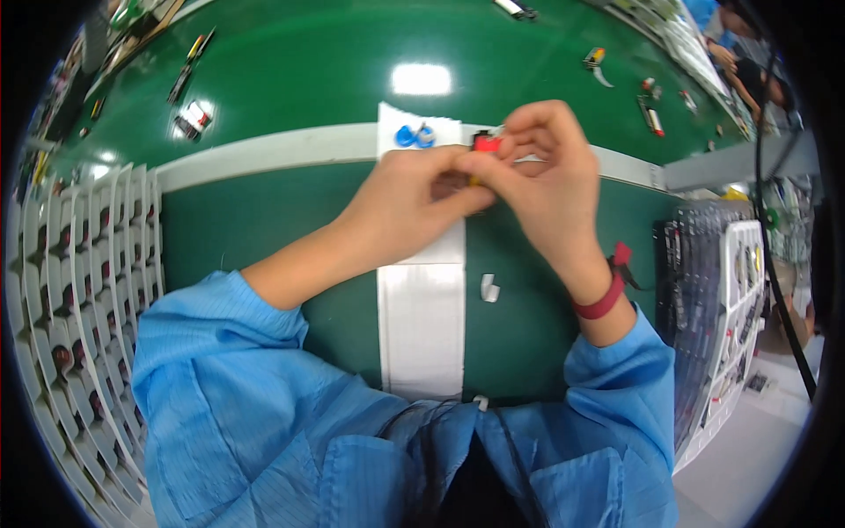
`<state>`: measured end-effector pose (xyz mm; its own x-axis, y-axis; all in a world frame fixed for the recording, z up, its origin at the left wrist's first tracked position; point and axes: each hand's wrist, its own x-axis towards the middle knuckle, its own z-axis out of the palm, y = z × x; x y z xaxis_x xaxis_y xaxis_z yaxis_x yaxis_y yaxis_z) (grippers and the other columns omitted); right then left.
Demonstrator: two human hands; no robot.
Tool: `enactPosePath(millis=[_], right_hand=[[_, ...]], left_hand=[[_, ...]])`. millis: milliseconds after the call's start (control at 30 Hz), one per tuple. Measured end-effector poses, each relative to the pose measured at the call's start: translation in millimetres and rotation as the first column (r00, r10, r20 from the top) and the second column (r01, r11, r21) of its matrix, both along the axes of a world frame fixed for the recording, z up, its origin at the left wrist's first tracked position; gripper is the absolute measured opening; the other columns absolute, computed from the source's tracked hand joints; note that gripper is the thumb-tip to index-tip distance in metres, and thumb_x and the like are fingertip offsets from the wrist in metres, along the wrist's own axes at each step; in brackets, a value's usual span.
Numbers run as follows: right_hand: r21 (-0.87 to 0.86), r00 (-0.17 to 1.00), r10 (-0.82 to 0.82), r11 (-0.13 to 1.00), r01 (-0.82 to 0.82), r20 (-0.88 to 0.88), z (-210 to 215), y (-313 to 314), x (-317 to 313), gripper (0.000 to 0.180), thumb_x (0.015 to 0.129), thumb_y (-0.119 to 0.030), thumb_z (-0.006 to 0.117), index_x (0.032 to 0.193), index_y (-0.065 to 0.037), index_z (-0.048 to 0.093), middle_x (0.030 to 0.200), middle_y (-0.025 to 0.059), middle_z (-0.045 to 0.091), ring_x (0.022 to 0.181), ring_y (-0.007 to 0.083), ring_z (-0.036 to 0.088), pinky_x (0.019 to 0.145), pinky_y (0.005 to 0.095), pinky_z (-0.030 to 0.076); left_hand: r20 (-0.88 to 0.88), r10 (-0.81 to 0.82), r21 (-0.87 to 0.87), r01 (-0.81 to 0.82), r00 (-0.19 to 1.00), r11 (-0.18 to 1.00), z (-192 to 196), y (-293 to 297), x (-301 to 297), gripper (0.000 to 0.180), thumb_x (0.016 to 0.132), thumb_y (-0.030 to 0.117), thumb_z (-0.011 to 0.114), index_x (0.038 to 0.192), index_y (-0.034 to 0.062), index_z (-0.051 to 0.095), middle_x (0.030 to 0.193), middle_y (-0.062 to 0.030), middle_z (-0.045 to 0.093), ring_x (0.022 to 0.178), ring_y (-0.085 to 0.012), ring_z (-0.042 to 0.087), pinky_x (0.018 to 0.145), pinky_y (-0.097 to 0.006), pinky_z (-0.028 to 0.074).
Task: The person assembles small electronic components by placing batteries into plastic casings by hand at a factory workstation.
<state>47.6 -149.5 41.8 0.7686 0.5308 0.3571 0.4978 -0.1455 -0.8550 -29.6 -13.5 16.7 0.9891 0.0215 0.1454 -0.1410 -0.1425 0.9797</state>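
Clock read from the meeting of the hands.

Left hand (405,189): closed, fingers curled and thumb bent round, apparently holding the lower part of a small red-and-black piece (486,143).

Right hand (554,172): part-closed, thumb and fingertips at the piece, remaining fingers loosely bent; whether it truly grips cannot be told. Red wristband (600,299) on this arm.

Red-and-black piece: at the clock's hub, held above the work surface, red face and dark top showing (the rest lost to fingers and blur).

Progress, as judged: handling appears under way, with the piece not yet set down. Which part of the work is finished cannot be read; releasing and placing the piece seem left.

Obstruction: the fingers cover most of the piece; nothing else visibly blocks it.

Two blue round parts (415,135): ten o'clock, on the far end of a white strip (421,330), which runs down toward between six and seven.

White scrap (489,288): six o'clock, loose on the dark green mat (546,326).

Pale rail (264,154): crosses behind the hands, nine to three.

Green surface (334,70): twelve, bearing scattered small devices between nine and two.

Pale compartment trays (88,308): eight o'clock.

White tray (744,255): between three and four, near a hanging black cable (770,264).

Co-worker's arm (726,60): two o'clock, well apart.
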Motion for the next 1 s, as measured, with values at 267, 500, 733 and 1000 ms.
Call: enactPosePath(millis=[267,500,733,1000], right_hand=[[-0.332,0.839,-0.265,0.83,0.449,0.475,-40,-70,156,0.032,0.079,-0.025,0.062,0.101,-0.002,0.055,0.091,0.0143,0.062,0.084,0.0243,0.06,0.075,0.035,0.047],[-0.635,0.372,-0.749,-0.084,0.768,0.548,-60,-166,284,0.034,0.079,-0.021,0.052,0.108,-0.004,0.057,0.11,0.0205,0.056,0.102,0.0339,0.054,0.09,0.0398,0.041],[-0.587,0.696,-0.62,0.428,0.688,0.363,-53,-181,265,0.025,0.072,-0.019,0.062,0.092,-0.005,0.066,0.087,0.0151,0.065,0.08,0.0292,0.063,0.074,0.0355,0.048],[-0.292,0.683,0.243,0.955,-0.045,0.689,9,-18,41,0.025,0.069,0.006,0.057,0.093,-0.001,0.058,0.087,0.0109,0.054,0.081,0.0273,0.053,0.069,0.0342,0.046]], left_hand=[[-0.174,0.052,0.303,0.003,0.983,0.953,19,55,53,0.029,0.082,0.013,0.062,0.103,-0.006,0.057,0.08,-0.0056,0.058,0.071,-0.0093,0.056,0.065,-0.022,0.045],[-0.029,0.33,0.653,-0.232,0.943,0.721,5,122,127,0.038,0.077,0.023,0.065,0.109,0.0033,0.059,0.077,-0.0106,0.065,0.071,-0.018,0.063,0.068,-0.028,0.047],[0.54,0.188,0.805,-0.569,0.82,0.17,-24,117,132,0.027,0.083,0.019,0.058,0.108,0.0092,0.061,0.108,-0.0095,0.054,0.097,-0.0272,0.051,0.083,-0.034,0.042],[-0.312,-0.015,-0.008,0.013,0.95,1.0,29,42,66,0.027,0.09,0.022,0.049,0.104,0.001,0.058,0.097,-0.0129,0.062,0.07,-0.0165,0.061,0.061,-0.026,0.05]])
